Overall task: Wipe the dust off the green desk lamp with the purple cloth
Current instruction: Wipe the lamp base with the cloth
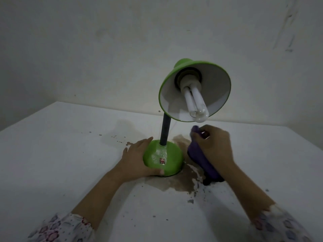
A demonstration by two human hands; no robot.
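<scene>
While my right hand (pixel 215 147) grips the bunched purple cloth (pixel 203 161) at approx. 3 o'clock of the lamp base (pixel 172 158), not touching it, my left hand (pixel 134 159) cups the base at 9 o'clock, fingers curved on it. Green desk lamp (pixel 194 89) stands upright on white table (pixel 61 145), shade tilted toward me, over a brown stain (pixel 176 186).

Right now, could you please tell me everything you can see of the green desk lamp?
The green desk lamp stands upright on the stained white table. Its glossy domed base carries a small red switch and a pale dusty patch. A dark neck rises to a green shade, white inside, tilted toward the camera, with an unlit white tube bulb. The left hand holds the base; the right hand grips the purple cloth just beside it.
</scene>
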